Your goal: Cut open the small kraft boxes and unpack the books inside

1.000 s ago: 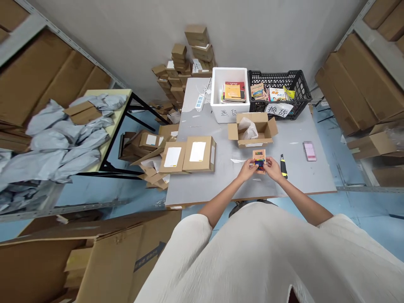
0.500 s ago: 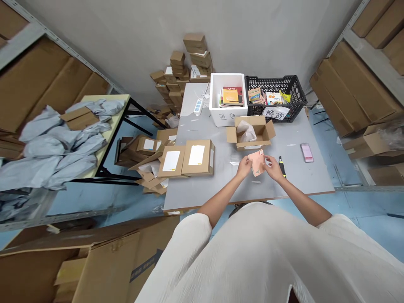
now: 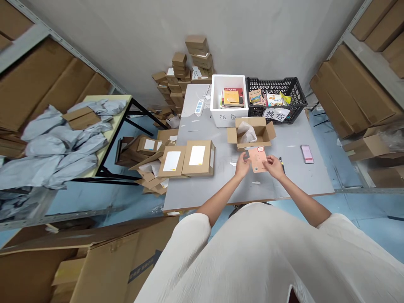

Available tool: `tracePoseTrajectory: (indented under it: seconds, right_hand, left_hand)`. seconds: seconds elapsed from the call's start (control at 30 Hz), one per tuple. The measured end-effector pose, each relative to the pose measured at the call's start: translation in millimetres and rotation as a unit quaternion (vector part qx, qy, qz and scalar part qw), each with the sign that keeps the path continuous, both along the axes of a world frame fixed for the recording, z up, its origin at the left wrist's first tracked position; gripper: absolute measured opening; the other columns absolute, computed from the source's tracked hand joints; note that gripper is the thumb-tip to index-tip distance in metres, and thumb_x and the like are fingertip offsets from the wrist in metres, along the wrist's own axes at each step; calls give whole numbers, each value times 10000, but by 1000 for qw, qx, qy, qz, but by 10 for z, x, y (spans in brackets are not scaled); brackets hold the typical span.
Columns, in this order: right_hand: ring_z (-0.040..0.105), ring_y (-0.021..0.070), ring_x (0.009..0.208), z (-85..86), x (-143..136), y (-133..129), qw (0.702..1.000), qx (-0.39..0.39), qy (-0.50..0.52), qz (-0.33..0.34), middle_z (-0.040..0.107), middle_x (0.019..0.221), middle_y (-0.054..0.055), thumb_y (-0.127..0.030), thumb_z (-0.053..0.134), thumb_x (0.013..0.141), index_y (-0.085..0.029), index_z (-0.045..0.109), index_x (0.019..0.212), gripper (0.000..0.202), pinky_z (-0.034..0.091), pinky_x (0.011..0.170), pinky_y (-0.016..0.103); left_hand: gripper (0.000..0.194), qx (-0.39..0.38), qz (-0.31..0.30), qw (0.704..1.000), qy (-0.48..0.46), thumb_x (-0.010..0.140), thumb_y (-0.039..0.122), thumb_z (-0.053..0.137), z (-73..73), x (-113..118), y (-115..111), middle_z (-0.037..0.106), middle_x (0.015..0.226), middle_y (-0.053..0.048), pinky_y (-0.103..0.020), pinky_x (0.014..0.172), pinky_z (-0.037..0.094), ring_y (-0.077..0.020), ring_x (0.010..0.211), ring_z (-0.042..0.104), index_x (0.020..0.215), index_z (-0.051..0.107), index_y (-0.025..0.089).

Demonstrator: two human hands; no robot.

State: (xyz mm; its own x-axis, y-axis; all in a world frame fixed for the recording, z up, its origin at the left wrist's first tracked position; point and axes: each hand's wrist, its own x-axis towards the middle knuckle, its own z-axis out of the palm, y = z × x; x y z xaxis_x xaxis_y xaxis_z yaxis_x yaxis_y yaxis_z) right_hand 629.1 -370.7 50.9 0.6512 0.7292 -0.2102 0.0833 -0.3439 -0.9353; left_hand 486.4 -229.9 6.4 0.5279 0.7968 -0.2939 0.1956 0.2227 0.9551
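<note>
Both hands hold a thin salmon-pink book (image 3: 259, 158) over the grey table, with a barcode near its lower left corner and a red mark near its top right corner. My left hand (image 3: 242, 166) grips the left edge, where a small dark patch shows by the fingertips; I cannot make out what it is. Fingers of my right hand (image 3: 274, 166) are closed on the right edge. Just beyond the book stands an opened cardboard box (image 3: 261, 134) with crumpled white wrapping (image 3: 247, 133) inside. A black and yellow cutter (image 3: 282, 164) lies partly hidden behind my right hand.
Behind the box are a white foam bin (image 3: 228, 118) and a black crate (image 3: 298, 107), both holding books. Two labelled cartons (image 3: 202, 168) lie left on the table (image 3: 195, 195). A phone (image 3: 306, 154) lies right. Grey parcels (image 3: 47, 145) cover a side table.
The book has turned in my hands, from tilted to nearly square-on, with more of its face showing. My left hand has shifted slightly left and down.
</note>
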Motion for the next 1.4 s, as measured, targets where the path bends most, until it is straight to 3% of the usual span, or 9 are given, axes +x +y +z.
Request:
tracePoseTrajectory:
  seconds: [0.13,0.33,0.5,0.63,0.8,0.93,1.1,1.23,1.4]
  right_hand:
    - [726,273,894,108,-89,43,993,20,-118,15,816,965,64,-513,721,885,-257,754,1046,304,599,855,411]
    - [674,358,1227,128,-241,89,939,42,-288,181,791,1347,96,-474,681,1004,-312,814,1219,301,474,1149,542]
    - [599,395,1379,87,-127,57,937,38,-314,149,696,1518,128,-509,633,1033,-279,753,1382,435,443,1185,598]
    - [675,381,1257,34,85,3,964,20,-255,71,747,1401,158,-570,680,971,-239,717,1408,550,514,1129,594]
    - [739,252,829,17,234,-28,999,1,-22,47,803,892,69,-681,772,860,-234,779,1065,492,639,847,444]
    - [722,198,720,85,331,1,996,35,80,1,791,824,61,-689,904,741,-219,760,936,529,642,740,371]
    - [758,193,743,157,565,169,989,86,107,-61,793,819,45,-678,970,660,-219,741,959,594,682,798,375]
    - [769,196,749,178,809,395,985,100,108,-88,792,804,38,-649,983,651,-223,720,946,580,692,802,370]
    - [772,199,738,217,1144,752,985,112,92,-98,781,767,33,-593,978,714,-227,703,926,505,693,764,357]
  left_hand:
    - [349,-45,-26,998,-37,975,425,760,171,42,-179,723,1420,-126,-411,1025,602,-243,1173,749,1254,676,231]
    - [520,-145,-3,980,-138,935,599,802,309,90,-201,819,1180,-127,-441,968,647,-272,1076,785,1229,705,180]
    - [557,-153,22,976,-150,934,636,797,323,43,-44,823,1232,-139,-453,972,657,-288,1106,795,1230,703,174]
    - [605,-138,29,979,-146,902,674,826,349,53,63,838,1204,-137,-469,978,660,-312,1117,801,1223,710,174]
    - [585,-132,27,983,-128,902,681,814,372,158,158,845,1149,-121,-481,981,652,-307,1081,806,1194,715,185]
    - [554,-107,-13,986,-127,915,648,802,395,329,215,832,1173,-123,-490,1012,634,-308,1099,789,1216,711,192]
    - [646,76,-24,994,-72,922,400,818,463,512,217,700,1440,-133,-467,1159,545,-317,1317,685,1516,610,254]
    - [649,223,-60,973,-30,922,253,747,520,590,223,556,1606,-139,-501,1293,417,-336,1552,490,1552,593,286]
    - [552,224,-101,969,-32,934,226,693,566,790,383,559,1630,-135,-516,1284,429,-334,1518,527,1483,655,263]
